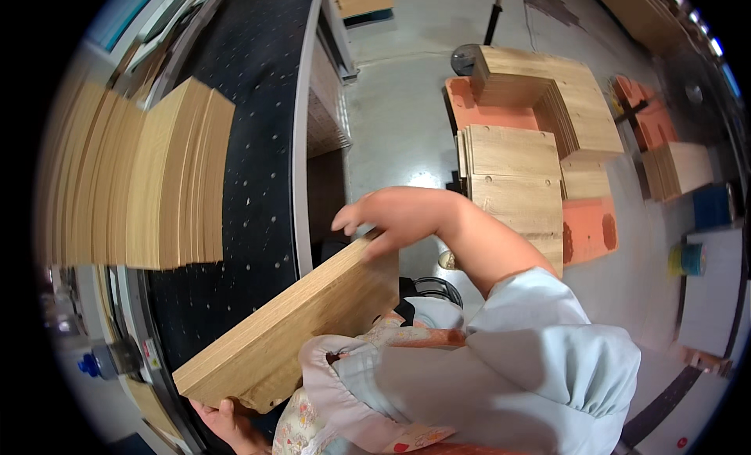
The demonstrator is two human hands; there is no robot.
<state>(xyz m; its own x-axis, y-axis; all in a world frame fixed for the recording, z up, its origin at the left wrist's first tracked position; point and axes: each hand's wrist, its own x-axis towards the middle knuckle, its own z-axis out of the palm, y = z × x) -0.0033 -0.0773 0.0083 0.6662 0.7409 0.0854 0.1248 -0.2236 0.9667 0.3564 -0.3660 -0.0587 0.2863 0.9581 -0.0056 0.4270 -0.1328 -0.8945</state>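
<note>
While the left hand (223, 420) cups the board bundle (293, 330) from below, the right hand (387, 216) presses flat on top, steadying it beside the black table (254, 181).

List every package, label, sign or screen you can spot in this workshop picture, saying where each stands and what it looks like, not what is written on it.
Sticker label: on the machine frame's lower-left edge, small rectangle, white with red, too small to tell more.
Round sticker: on the white surface at bottom right, small red dot.
No packages or screens show.
</note>
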